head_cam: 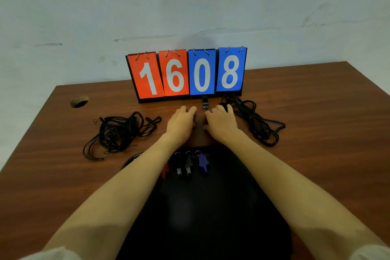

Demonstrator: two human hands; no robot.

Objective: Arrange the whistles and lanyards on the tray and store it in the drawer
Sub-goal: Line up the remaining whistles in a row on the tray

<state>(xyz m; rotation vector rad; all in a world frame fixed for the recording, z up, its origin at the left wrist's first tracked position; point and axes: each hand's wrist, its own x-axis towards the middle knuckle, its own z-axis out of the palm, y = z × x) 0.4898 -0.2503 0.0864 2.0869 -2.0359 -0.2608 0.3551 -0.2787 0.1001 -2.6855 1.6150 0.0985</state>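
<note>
Both hands lie palm down on the wooden table point(63, 167), the left hand point(181, 122) and right hand point(221, 123) side by side with fingers curled loosely and nothing visibly pinched, though I cannot tell if anything sits under the palms. A metal whistle point(204, 104) lies just beyond the gap between them, in front of the flip scoreboard point(187, 74) reading 1608. One tangle of black lanyards point(118, 131) lies left of the left hand, another lanyard pile point(257, 122) touches the right fingertips, and 4 whistles point(188, 167) sit in a row on the dark tray point(211, 207) between the forearms.
</note>
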